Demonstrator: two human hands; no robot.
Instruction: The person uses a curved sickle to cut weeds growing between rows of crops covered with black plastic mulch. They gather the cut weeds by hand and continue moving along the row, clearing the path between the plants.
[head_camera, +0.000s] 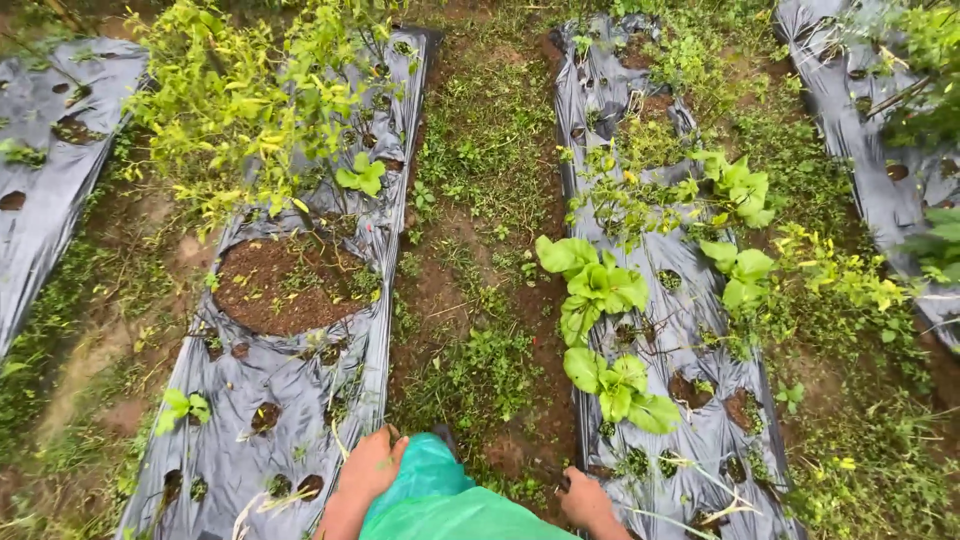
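My left hand (368, 470) is at the bottom centre, its fingers curled down beside a bright green plastic garment (440, 495) and at the inner edge of the left mulch bed (250, 420). Whether it grips anything is hidden. My right hand (585, 500) is a closed fist at the near end of the right mulch bed (690, 330), with a small dark handle (563, 484) poking out of it. Leafy green seedlings (600, 290) grow from holes in that bed just beyond the right hand.
A weedy soil path (470, 300) runs between the two grey plastic-covered beds. The left bed has a large torn patch of bare soil (285, 285) and a tall yellow-green bush (250, 100). More covered beds lie at far left (50, 170) and far right (870, 130).
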